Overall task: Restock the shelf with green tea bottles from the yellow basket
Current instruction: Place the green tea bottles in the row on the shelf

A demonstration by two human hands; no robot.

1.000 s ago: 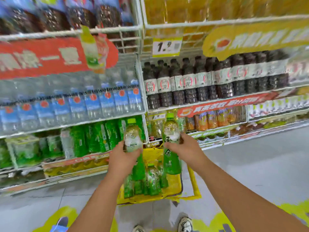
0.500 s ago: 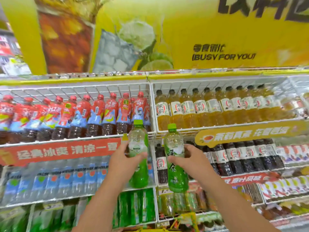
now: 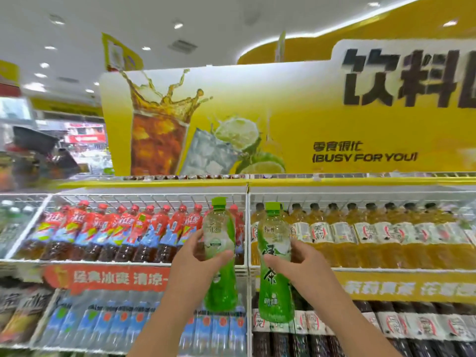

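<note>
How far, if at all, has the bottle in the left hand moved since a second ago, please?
Yes: the bottle in the left hand has gone up. It was level with the green bottles low on the rack, above the basket; now its cap reaches the red-capped bottles on the top shelf.

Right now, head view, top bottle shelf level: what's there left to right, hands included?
Red-capped tea bottles → left hand → left green tea bottle → white shelf divider → right green tea bottle → right hand → amber tea bottles.

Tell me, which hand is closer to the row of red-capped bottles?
Left. The left hand, gripping a green tea bottle, is in front of the red-capped bottles; the right hand is before the amber bottles.
</note>
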